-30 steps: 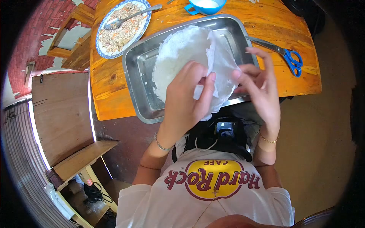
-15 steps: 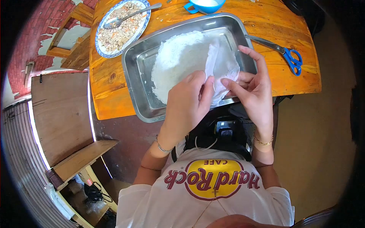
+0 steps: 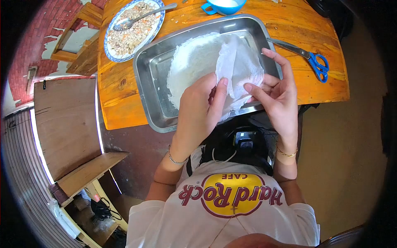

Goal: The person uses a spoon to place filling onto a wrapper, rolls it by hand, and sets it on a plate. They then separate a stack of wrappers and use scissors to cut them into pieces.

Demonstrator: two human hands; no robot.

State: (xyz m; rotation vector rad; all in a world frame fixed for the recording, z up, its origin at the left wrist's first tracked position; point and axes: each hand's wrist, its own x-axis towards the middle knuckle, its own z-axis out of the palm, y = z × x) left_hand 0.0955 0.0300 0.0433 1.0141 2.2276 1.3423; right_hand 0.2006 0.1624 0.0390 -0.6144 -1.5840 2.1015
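Observation:
A stack of thin, translucent white wrappers (image 3: 192,56) lies in a rectangular metal tray (image 3: 151,108). Over its right part, my left hand (image 3: 202,99) pinches the folded-back edge of the top wrapper (image 3: 226,60) between thumb and fingers. My right hand (image 3: 275,93) grips the wrappers' right edge, its thumb on top and some fingers beneath, with the index finger raised near the tray's rim. How many layers lie between the right fingers cannot be made out.
A blue-rimmed plate (image 3: 109,49) of chopped filling with a spoon (image 3: 140,17) stands at the back left. Behind the tray is a blue cup (image 3: 231,9) with white contents. Blue-handled scissors (image 3: 316,64) lie right of the tray, on the wooden table (image 3: 118,93).
My left hand has drawn the wrapper's edge slightly left, so the folded-back flap is wider. My right hand has shifted a little to the right, keeping its grip.

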